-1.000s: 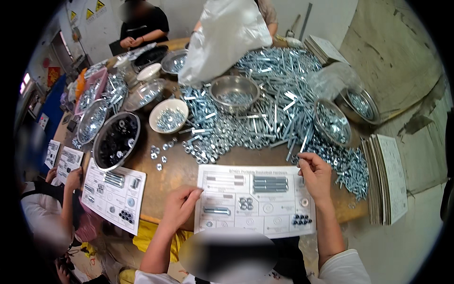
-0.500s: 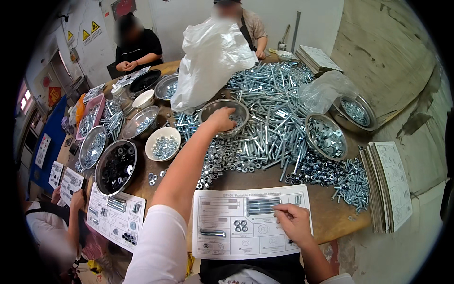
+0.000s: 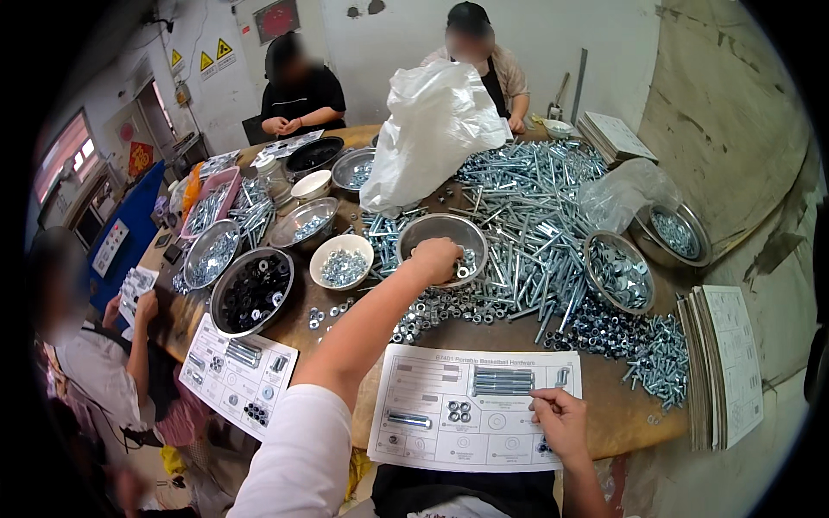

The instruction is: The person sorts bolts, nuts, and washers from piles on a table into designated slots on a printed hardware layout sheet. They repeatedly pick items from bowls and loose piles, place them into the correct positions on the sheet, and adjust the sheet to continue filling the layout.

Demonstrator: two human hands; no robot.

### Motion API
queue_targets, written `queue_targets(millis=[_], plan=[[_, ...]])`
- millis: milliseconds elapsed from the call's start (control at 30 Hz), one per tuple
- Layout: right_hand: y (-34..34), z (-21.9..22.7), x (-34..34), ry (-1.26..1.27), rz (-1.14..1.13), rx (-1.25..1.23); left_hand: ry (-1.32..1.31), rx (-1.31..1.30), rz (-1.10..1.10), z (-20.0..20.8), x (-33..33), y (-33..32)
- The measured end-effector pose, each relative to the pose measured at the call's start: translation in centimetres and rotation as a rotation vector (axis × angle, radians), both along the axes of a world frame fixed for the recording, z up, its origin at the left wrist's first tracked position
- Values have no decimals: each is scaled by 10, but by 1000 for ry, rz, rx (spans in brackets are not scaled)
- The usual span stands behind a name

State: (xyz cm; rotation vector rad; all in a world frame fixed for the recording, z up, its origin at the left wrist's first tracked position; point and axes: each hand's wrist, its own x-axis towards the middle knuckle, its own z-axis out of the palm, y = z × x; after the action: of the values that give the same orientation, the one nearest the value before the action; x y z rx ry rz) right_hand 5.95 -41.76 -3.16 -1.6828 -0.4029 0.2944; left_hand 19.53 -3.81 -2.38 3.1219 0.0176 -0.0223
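Note:
My left hand (image 3: 437, 260) reaches into a steel bowl (image 3: 456, 228) holding small shiny metal rings and nuts; its fingertips are hidden among them. In front of me lies a printed sheet (image 3: 480, 437) with part drawings. On the sheet are a row of long bolts (image 3: 503, 382), several nuts (image 3: 459, 412), a shorter pair of bolts (image 3: 409, 420) and a small bolt (image 3: 562, 377). My right hand (image 3: 560, 420) rests over the sheet's right side, thumb and forefinger curled near the long bolts' ends. Anything between those fingers is too small to make out.
Beyond the sheet spread loose nuts (image 3: 420, 316) and a big heap of bolts (image 3: 527, 207). Bowls of washers stand at left and right, including one of black parts (image 3: 252, 293). A stack of printed cards (image 3: 721, 367) stands at right. Three people sit around the table.
My left hand has sunk lower into the steel bowl, its fingers now less visible. My right hand has drawn back slightly right from the long bolts. The whole view has shifted.

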Motion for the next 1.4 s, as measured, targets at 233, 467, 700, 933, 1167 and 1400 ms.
queue_targets(millis=[233, 467, 700, 933, 1167, 1400], plan=[[-28, 2, -5, 23, -84, 51, -262, -292, 202, -8, 3, 10], [-12, 10, -7, 31, -49, 32, -368, -634, 379, -5, 3, 20], [-7, 10, -7, -11, -26, 4, -490, -895, 473, -18, 11, 27], [-9, 17, -8, -32, -31, -15, -462, -1780, 423, 17, 0, -13], [44, 14, 16, -31, -105, 315, 71, -2559, 356, 23, -105, -148], [20, -4, 2, -133, -110, 190, 320, -2857, 705, -19, -158, -205]])
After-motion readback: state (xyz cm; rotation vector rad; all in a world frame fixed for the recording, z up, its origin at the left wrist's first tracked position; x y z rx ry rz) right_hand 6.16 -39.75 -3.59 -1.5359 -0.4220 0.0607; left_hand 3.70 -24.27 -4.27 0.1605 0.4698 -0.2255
